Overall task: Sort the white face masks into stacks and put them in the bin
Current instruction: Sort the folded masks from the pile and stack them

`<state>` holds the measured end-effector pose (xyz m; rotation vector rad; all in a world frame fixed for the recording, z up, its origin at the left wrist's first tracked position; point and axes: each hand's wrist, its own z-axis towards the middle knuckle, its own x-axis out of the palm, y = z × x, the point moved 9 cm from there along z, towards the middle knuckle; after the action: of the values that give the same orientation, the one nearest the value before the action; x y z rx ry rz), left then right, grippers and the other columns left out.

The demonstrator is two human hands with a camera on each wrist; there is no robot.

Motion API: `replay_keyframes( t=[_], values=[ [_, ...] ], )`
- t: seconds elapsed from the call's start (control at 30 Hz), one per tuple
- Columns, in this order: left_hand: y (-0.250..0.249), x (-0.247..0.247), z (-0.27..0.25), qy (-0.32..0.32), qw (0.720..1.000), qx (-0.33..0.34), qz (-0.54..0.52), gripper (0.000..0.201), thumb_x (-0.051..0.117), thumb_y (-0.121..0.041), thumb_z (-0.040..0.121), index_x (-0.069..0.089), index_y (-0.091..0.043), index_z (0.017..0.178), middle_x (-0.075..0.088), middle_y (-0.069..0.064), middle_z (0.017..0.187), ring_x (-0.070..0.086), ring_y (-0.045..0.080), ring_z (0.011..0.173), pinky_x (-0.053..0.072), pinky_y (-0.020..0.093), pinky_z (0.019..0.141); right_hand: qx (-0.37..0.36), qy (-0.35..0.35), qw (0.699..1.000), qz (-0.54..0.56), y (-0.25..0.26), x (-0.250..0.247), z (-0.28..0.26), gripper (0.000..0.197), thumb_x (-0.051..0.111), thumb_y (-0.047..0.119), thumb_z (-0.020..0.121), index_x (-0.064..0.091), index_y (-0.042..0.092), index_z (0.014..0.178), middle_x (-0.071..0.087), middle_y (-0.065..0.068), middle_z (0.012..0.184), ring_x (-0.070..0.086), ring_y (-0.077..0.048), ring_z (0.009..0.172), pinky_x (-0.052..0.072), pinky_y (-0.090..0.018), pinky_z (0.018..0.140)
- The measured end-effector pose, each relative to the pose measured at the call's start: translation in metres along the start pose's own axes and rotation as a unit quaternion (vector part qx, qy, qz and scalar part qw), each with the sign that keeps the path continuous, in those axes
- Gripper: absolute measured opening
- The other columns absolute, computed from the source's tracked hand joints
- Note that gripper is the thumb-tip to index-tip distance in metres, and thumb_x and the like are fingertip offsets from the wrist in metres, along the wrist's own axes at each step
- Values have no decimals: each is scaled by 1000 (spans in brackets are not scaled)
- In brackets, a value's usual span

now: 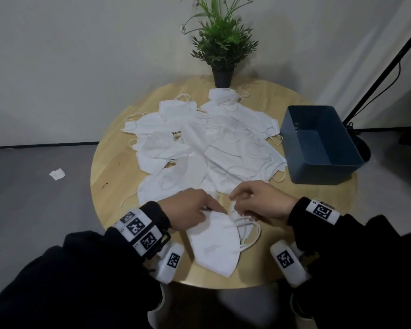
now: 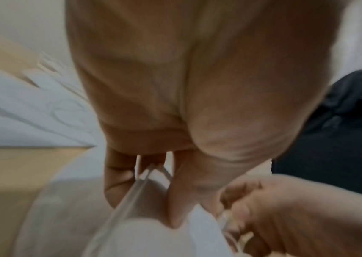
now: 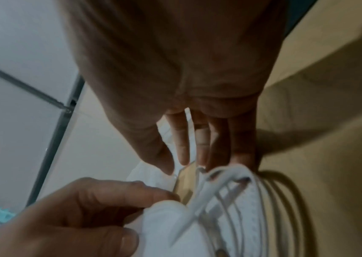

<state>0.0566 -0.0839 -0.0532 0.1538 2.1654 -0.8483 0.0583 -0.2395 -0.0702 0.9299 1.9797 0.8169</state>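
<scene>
At the frame's lower centre, left hand (image 1: 192,208) pinched the mask stack (image 1: 212,243); right hand (image 1: 262,201) held its ear loops (image 1: 248,233) to align edges before the bin (image 1: 323,170)

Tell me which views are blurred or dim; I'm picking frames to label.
Head view: mostly sharp but dim, with the masks washed out, their edges hard to separate. Left wrist view: smeared by motion, the left hand fills it. Right wrist view: soft and shadowy, though the ear loops by the right hand stay readable.
</scene>
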Motion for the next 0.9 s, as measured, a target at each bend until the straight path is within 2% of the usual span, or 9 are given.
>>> replay_keyframes(
  t=[0.07,0.13,0.23,0.3,0.43,0.57,0.67,0.77,0.9],
  values=[
    [-3,8,7,-12,1000,4,28,69,48,8,85,68,-34,136,68,-6,134,58,13,124,44,25,103,-22,-13,995,-93,4,-5,3,34,72,16,89,73,25,121,69,2,103,69,-12,88,49,-21,76],
    [-3,9,13,-33,998,8,44,70,47,9,85,68,-34,136,68,-4,129,58,15,122,43,23,97,-15,-24,978,-205,7,-12,3,41,67,23,90,70,32,130,66,7,124,63,-12,117,44,-22,92],
    [-1,5,17,-45,996,15,71,66,52,6,85,70,-36,133,66,-5,122,60,17,116,49,30,94,24,-65,962,-264,3,-28,2,39,63,32,88,69,37,126,66,10,132,62,-15,120,49,-31,101],
    [4,2,18,-36,997,16,73,63,56,5,84,71,-35,131,63,-6,113,60,18,109,48,31,90,48,-98,945,-308,1,-38,3,31,63,41,85,66,39,115,69,9,121,65,-20,109,54,-36,92],
    [13,-8,16,-39,998,7,51,55,60,-3,90,68,-31,136,61,-9,110,55,9,101,42,22,87,73,-103,914,-384,2,-41,3,30,67,38,81,52,35,107,63,5,99,62,-24,93,46,-34,74],
    [43,-35,11,-126,989,-60,58,40,56,-18,97,68,-35,132,56,-22,86,53,6,86,38,19,73,54,-99,903,-415,5,-40,6,54,71,32,80,44,37,127,62,1,100,63,-28,93,46,-34,73],
    [71,-52,4,-142,973,-148,105,27,62,-29,95,69,-36,120,62,-12,93,58,14,88,41,27,71,-6,-92,908,-409,11,-32,10,76,69,24,82,38,46,148,67,-3,118,66,-29,106,51,-34,77],
    [78,-68,2,-194,957,-174,131,14,66,-39,92,72,-31,102,68,-7,99,63,18,91,44,30,70,-61,-81,908,-406,16,-16,15,69,65,35,92,38,39,155,57,-3,131,57,-28,122,48,-36,90],
    [56,-59,17,-220,951,-139,166,29,68,-45,89,73,-20,104,59,-4,102,60,21,93,48,34,72,-92,-88,900,-416,19,-9,22,45,69,34,90,63,35,135,49,1,119,51,-25,118,47,-34,88]
  ],
)
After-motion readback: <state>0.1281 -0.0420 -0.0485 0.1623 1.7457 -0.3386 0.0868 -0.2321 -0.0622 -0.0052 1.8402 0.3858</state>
